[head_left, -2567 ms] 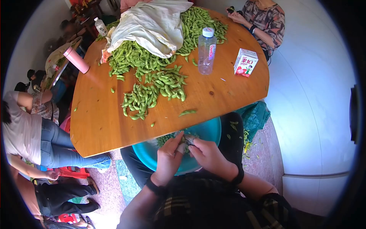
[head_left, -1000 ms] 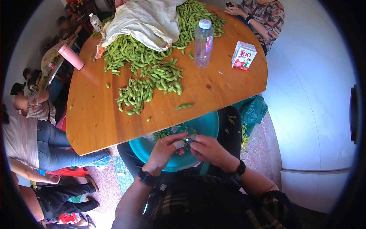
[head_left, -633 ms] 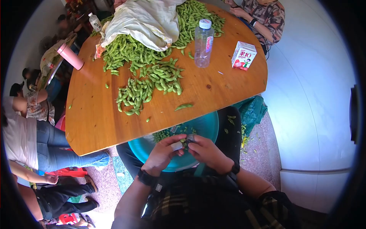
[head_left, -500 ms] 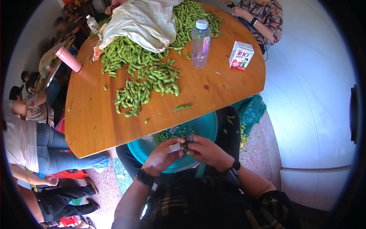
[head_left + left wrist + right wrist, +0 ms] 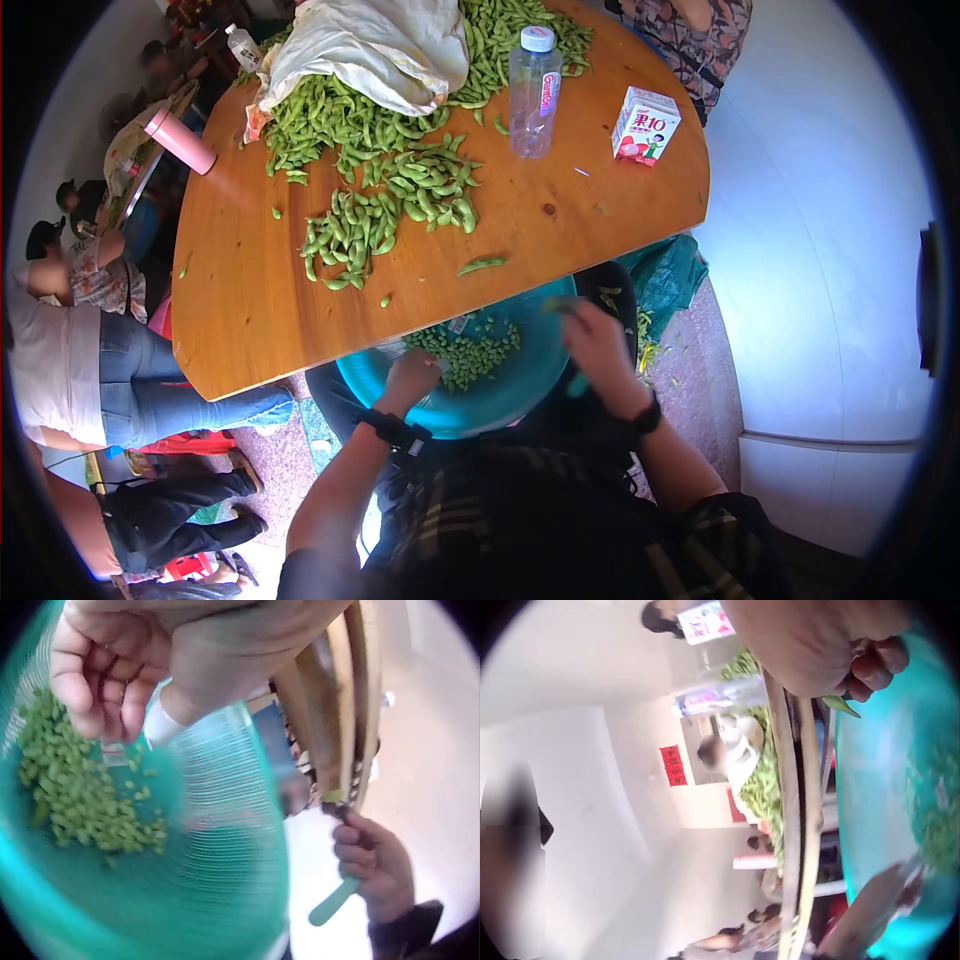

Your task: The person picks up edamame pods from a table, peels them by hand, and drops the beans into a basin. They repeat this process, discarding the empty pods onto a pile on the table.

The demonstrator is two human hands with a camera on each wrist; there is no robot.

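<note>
In the head view my left hand (image 5: 412, 382) hovers over the left side of a teal basin (image 5: 545, 385) holding shelled green beans (image 5: 475, 358). Its fingers curl loosely in the left wrist view, with nothing visible between them, and one digit wears a white wrap (image 5: 160, 724). My right hand (image 5: 602, 358) is at the basin's right side. It grips a tool by its green handle (image 5: 334, 901); the working end is hidden. A green bean pod (image 5: 841, 705) sticks out from its fingertips.
Unshelled pods (image 5: 350, 235) are heaped on the wooden table (image 5: 600, 210), partly under a white cloth (image 5: 365, 50). A clear bottle (image 5: 533, 100), a juice carton (image 5: 646, 128) and a pink flask (image 5: 180, 141) stand there. The table edge overhangs the basin. Other people are around.
My hands were together over the basin, working on a pod. They have parted: the left moved left, the right moved right and up with the pod. The beans between them are now exposed.
</note>
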